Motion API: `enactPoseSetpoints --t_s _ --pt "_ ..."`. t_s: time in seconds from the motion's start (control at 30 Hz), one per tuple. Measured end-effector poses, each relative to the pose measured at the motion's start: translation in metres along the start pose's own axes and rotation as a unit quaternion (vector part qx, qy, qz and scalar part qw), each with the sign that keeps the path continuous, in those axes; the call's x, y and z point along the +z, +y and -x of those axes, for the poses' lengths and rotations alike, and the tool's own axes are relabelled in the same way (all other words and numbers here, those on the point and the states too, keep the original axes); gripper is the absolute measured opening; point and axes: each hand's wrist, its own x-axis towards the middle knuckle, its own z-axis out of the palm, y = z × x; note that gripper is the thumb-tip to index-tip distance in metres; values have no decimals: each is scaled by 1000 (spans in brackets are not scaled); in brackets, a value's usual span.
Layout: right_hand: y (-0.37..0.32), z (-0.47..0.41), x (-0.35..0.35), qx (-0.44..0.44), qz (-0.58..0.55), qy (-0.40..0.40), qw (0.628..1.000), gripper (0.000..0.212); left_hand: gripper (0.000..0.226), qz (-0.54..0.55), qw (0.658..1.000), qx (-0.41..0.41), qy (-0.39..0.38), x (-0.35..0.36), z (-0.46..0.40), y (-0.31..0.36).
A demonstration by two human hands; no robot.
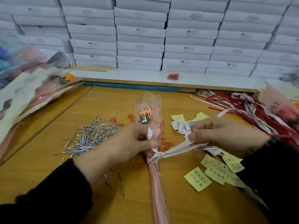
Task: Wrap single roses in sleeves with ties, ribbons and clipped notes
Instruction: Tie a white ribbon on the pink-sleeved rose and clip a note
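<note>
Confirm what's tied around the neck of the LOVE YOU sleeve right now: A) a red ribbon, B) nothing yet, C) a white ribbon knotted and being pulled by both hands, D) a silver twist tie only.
C: a white ribbon is knotted at the gathered neck of the sleeve; the right hand pinches its long end and the left hand holds the other end.

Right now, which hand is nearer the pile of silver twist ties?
Left. The left hand holds the sleeved rose and one ribbon end, right beside the silver twist ties. The right hand pulls the white ribbon over the notes, beyond the rose.
</note>
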Motion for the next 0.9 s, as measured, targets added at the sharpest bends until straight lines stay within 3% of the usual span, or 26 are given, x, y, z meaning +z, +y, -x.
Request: enactPoseSetpoints --t_s 0.13,0.23,0.3,0.4,0.47,0.53,0.63,0.73,0.9 --pt "-1 1 -6 16 -68 32 997 23 16 -4 1000 3 -3 1 1 2" --pt "0 8 -20 67 111 120 984 36 16 -5 1000 5 -2 2 1 2" --pt "3 13 -30 101 261 198 939 44 17 -9 1000 8 -1 1 1 1" --pt "4 11 -22 95 422 287 855 28 16 -11 1000 14 -7 0 1 0" --pt "-3 5 0 35 367 256 894 16 15 -12 1000 19 -11 -1 1 -1" --pt "-12 -3 29 -4 300 152 942 15 14 -17 1000 21 -16 -3 1 -3" --pt "-6 -15 59 -34 346 59 936 19 12 -17 999 23 -19 -5 1 -5" --pt "1 -18 62 -44 370 59 926 4 13 -20 999 24 -19 -6 1 -4" --pt "-2 -16 51 3 274 50 960 16 10 -24 999 24 -25 -7 1 -3"
